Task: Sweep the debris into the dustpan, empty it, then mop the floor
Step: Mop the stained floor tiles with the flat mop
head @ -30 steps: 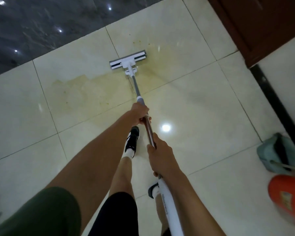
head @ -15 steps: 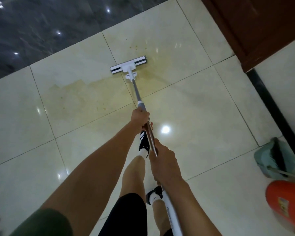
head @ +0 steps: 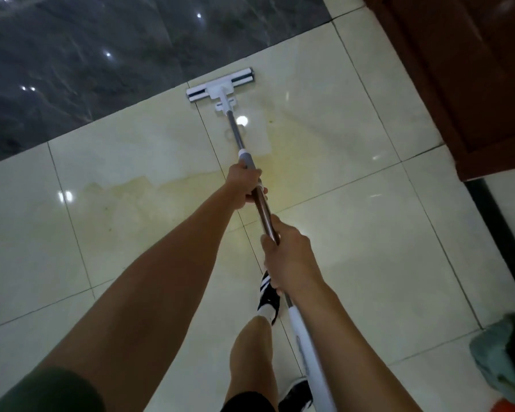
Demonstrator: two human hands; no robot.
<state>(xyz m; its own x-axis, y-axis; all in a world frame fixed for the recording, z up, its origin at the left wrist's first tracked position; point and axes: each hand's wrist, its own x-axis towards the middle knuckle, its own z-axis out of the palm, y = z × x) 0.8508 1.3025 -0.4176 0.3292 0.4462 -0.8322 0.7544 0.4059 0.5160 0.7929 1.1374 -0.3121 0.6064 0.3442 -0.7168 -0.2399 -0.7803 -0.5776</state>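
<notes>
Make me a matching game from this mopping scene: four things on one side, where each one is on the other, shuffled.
Things:
1. white flat mop head
2. left hand
3. right hand
4. teal dustpan

Places:
A. lower on the copper-coloured mop pole
B. bottom right corner, on the floor
C. near the dark marble floor strip
D. higher on the pole, at the grey collar

Pairs: 1-C, 2-D, 3-A, 4-B

Dark marble slab (head: 101, 55) runs beyond your fingers, up and left. Brown wooden door (head: 458, 69) stands up and right of them. Black-and-white sneaker (head: 268, 298) sits just below your lower grip; second dark shoe (head: 296, 394) further down, near frame bottom.
</notes>
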